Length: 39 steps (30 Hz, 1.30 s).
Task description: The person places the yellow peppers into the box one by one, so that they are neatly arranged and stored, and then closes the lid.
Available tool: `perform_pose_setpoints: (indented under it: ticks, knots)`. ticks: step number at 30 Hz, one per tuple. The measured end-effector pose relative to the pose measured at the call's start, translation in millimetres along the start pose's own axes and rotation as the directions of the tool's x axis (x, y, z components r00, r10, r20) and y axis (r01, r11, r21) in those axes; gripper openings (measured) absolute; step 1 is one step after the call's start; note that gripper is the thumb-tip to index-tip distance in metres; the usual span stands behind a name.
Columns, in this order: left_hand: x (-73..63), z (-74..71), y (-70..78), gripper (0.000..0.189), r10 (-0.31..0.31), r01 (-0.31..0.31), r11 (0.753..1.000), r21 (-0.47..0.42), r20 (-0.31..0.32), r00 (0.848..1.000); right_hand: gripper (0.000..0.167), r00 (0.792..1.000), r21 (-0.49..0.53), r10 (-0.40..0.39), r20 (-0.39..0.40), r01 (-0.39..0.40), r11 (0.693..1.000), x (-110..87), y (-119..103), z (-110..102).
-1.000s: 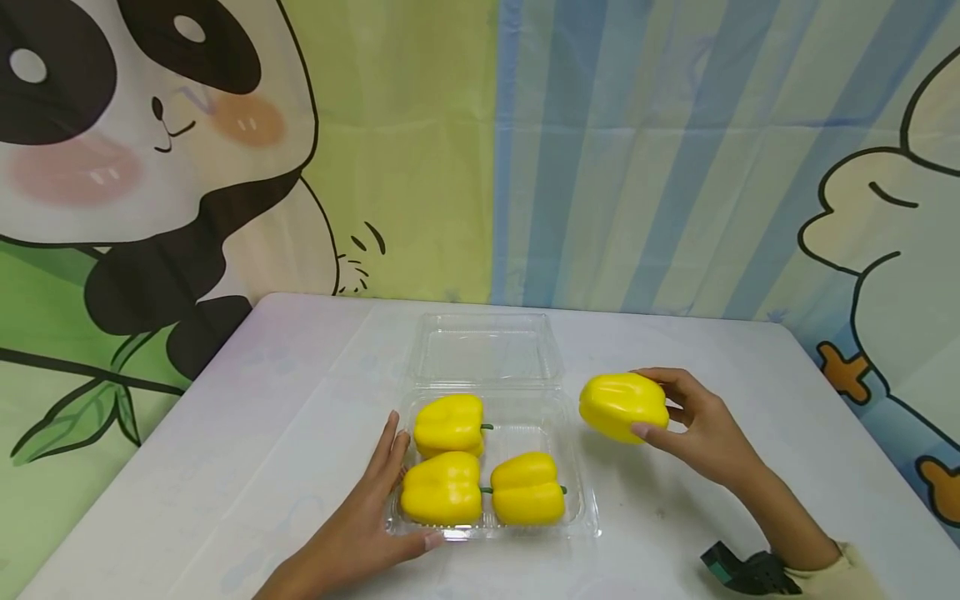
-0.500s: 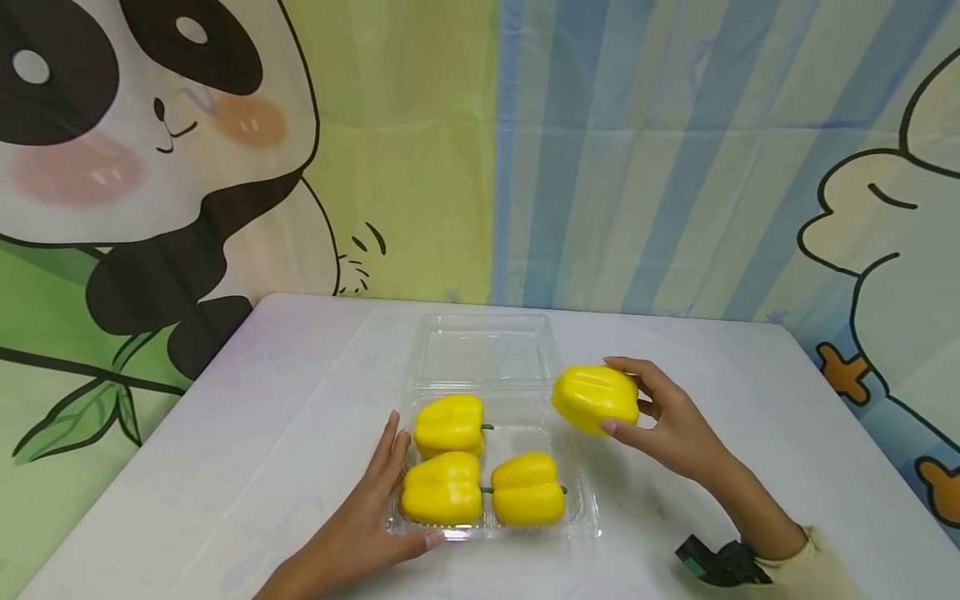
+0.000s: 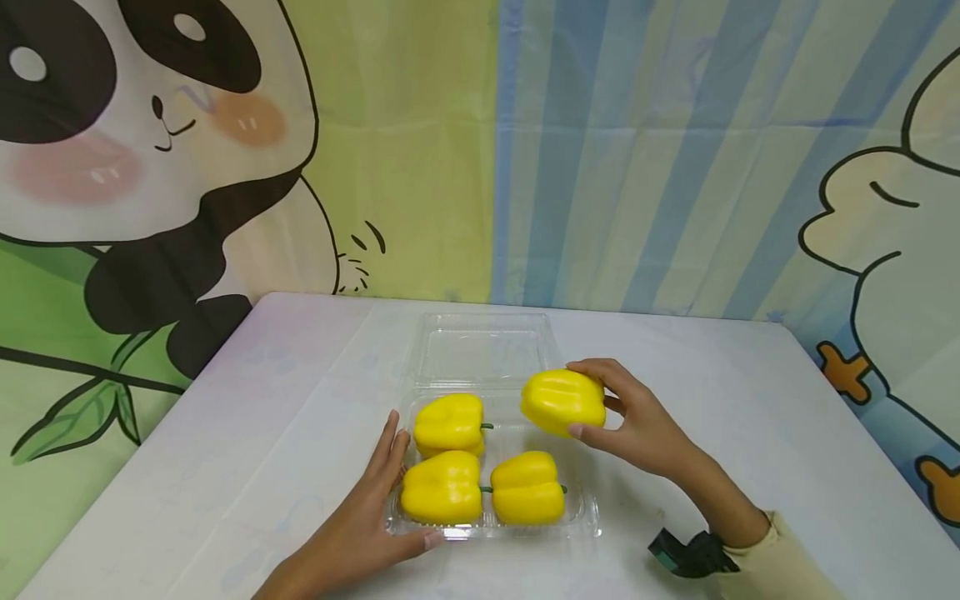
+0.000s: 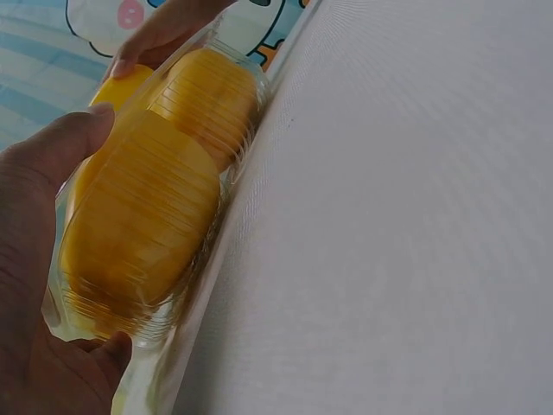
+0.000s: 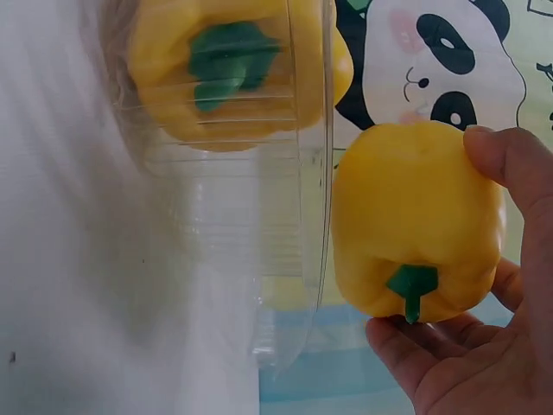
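A clear plastic clamshell container (image 3: 525, 435) lies with its lid folded back. Three yellow bell peppers sit in it: one back left (image 3: 448, 425), one front left (image 3: 442, 490) and one front right (image 3: 528, 490). My left hand (image 3: 360, 508) rests against the container's front left corner, fingers fairly straight along the side and thumb at the front edge. My right hand (image 3: 637, 417) holds another yellow bell pepper (image 3: 562, 402) above the back right part of the container. In the right wrist view, this held pepper (image 5: 419, 216) shows its green stem, with thumb and fingers around it.
The transparent lid (image 3: 483, 350) lies flat behind the container on the white table (image 3: 300, 400). A black wrist device (image 3: 693, 553) is on the right wrist. A printed curtain (image 3: 397, 150) with a panda hangs behind the table.
My right hand has carried the held bell pepper leftward, from beside the container to above its back right part. The left hand and the container have stayed in place.
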<state>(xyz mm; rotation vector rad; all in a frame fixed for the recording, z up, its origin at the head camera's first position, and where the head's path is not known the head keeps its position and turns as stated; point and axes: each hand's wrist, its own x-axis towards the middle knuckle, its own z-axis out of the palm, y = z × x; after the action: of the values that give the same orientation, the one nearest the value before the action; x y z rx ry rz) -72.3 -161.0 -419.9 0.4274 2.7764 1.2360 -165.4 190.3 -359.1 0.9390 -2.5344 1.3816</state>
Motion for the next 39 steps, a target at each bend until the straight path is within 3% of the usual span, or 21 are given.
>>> perform_pose_setpoints:
  ticks: [16,26,39]
  knots:
    - [0.5,0.3,-0.1,0.116,-0.006,0.006,1.000,-0.006,0.001,1.000,0.064,0.990,-0.035,0.044,0.133,-0.040,0.999,10.9,-4,15]
    - [0.3,-0.2,-0.4,0.116,0.001,-0.001,1.000,-0.002,-0.003,1.000,0.068,0.984,-0.140,0.065,0.163,-0.043,0.989,14.2,-7,21]
    - [-0.2,-1.0,0.1,0.116,0.009,-0.009,1.000,-0.007,-0.001,1.000,0.070,0.966,-0.295,0.114,0.233,-0.041,0.955,20.1,-18,28]
